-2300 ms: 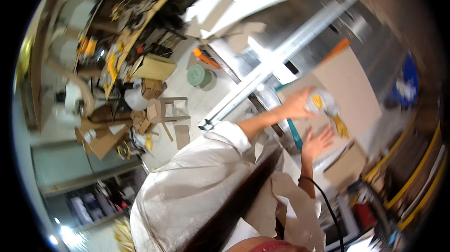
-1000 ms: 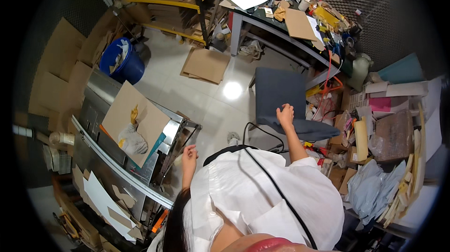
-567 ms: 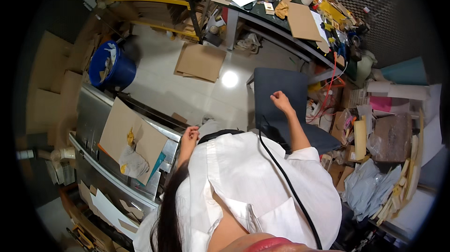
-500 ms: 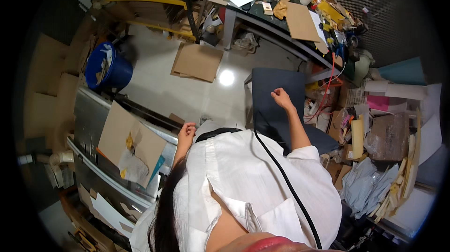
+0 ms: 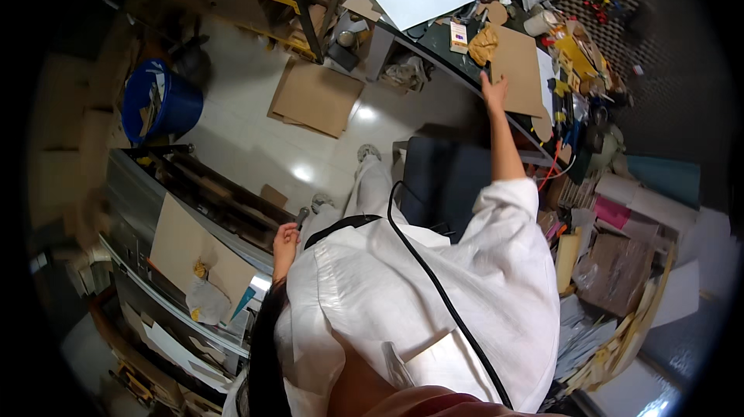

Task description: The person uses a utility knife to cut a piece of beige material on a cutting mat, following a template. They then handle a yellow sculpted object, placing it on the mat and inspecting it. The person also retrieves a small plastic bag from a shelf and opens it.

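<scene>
Right hand (image 5: 493, 92) spread, touching cardboard sheet (image 5: 518, 80) at desk (image 5: 434, 39) edge | left hand (image 5: 285, 242) loosely curled, empty | best: pinch near edge, lift flat.

- The left hand (image 5: 285, 242) hangs by the white coat (image 5: 434, 301); whether its fingers hold anything cannot be told.
- The right hand (image 5: 494, 93) lies at the cardboard sheet (image 5: 518, 80); its palm side is hidden.
- Small clutter on the bench (image 5: 434, 37) is too small to make out.
- The blue bin (image 5: 159, 103) sits half in dark shadow.
- The chair (image 5: 446, 177) is partly covered by the right arm.
</scene>
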Action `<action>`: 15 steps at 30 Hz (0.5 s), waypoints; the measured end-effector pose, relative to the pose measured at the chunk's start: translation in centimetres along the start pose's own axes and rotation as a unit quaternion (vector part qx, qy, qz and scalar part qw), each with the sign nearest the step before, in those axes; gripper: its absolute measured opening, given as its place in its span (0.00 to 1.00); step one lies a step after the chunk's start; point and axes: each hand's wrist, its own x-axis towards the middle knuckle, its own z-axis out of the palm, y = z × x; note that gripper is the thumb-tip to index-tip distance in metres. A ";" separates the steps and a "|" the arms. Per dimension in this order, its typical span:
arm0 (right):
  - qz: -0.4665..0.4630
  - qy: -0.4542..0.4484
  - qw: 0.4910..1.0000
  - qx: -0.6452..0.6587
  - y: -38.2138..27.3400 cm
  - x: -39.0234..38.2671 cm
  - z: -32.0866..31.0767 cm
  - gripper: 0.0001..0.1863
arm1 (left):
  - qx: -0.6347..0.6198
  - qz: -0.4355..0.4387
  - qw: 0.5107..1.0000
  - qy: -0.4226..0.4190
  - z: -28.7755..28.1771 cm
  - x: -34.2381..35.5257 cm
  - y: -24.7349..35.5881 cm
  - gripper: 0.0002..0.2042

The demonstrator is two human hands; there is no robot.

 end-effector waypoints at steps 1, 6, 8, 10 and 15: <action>0.002 0.011 1.000 -0.002 -0.1 3.2 1.4 0.49 | -0.014 -0.015 1.000 0.007 0.8 0.2 0.1 0.09; 0.090 0.041 0.990 -0.099 0.0 14.6 6.9 0.53 | -0.060 -0.040 0.997 0.027 5.3 1.7 1.1 0.10; 0.101 0.000 0.991 -0.083 0.5 16.4 8.3 0.53 | -0.065 -0.032 0.997 0.031 6.3 1.6 1.3 0.10; 0.101 -0.028 0.990 -0.098 0.0 17.4 9.4 0.51 | -0.020 -0.040 0.998 0.041 7.2 1.0 2.4 0.11; 0.113 -0.056 0.988 -0.085 1.5 19.7 7.9 0.48 | 0.073 -0.091 0.989 0.096 9.9 1.6 5.6 0.13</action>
